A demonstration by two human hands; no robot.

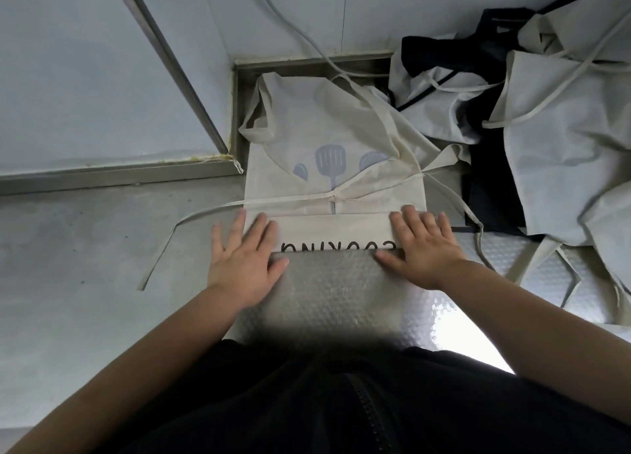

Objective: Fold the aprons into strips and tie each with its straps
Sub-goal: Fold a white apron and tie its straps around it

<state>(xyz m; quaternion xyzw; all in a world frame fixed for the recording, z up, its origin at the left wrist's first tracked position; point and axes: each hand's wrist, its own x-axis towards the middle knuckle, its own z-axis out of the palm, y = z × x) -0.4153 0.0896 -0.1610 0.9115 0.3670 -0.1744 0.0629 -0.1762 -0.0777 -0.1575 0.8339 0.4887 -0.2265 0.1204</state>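
A cream apron (341, 136) with grey utensil prints lies flat before me, its sides folded inward. Its near end is turned over into a narrow band (334, 230) with black lettering along the edge. My left hand (244, 259) lies flat with straight fingers on the band's left corner. My right hand (421, 247) presses flat on the right corner. One waist strap (191, 219) trails off to the left across the surface; another strap (474, 221) loops down on the right.
A heap of other cream and dark aprons (532, 119) with loose straps fills the right side. The apron lies on a textured metal surface (338, 293). A raised metal rim (112, 173) and a pale wall lie to the left and behind.
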